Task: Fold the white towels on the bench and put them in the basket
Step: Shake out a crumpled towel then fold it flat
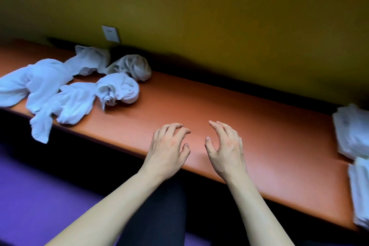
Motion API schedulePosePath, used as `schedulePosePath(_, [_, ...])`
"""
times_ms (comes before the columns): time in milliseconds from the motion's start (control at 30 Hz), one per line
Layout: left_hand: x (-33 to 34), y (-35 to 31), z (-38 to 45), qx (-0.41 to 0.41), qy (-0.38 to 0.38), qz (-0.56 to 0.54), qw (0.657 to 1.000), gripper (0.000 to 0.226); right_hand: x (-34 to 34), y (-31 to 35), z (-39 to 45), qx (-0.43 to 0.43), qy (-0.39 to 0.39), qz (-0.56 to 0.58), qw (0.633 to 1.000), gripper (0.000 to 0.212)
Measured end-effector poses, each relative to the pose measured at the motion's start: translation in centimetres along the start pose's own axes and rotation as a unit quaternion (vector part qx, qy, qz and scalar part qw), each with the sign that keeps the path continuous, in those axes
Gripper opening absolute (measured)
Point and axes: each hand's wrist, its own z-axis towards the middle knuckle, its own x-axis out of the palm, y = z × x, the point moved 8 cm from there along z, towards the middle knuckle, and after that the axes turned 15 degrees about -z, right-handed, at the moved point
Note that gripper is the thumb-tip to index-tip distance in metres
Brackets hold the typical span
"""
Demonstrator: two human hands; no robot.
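Orange surface (199, 104) lies under both your hands. Your left hand (167, 152) and right hand (225, 152) hover side by side near its front edge, fingers (175, 128) spread and loosely curled, holding nothing. Well off to the left of your fingers, the crumpled white towels (65, 86) sprawl in a heap, one end hanging over the front edge. Far to the right of your fingers, folded white towels (353, 132) sit stacked at the frame edge. A wall plate (110, 34) is fixed on the yellow wall (219, 16) beyond the heap.
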Motion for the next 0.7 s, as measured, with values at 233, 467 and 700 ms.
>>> schedulePosePath(233, [-3.9,11.0,1.5,-0.072,-0.025,0.042,0.996,0.043,8.0,8.6,5.7,-0.057,0.067,0.002,0.996,0.052])
schedulePosePath(467, [-7.1,21.0,6.3,-0.091,-0.060,0.132,0.985,0.064,15.9,11.7,9.7,-0.063,0.172,-0.072,0.980,0.067])
schedulePosePath(700, [-9.2,30.2,13.3,-0.196,0.038,0.242,0.950,0.085,19.0,10.4,8.5,-0.085,0.210,-0.104,0.968,0.067])
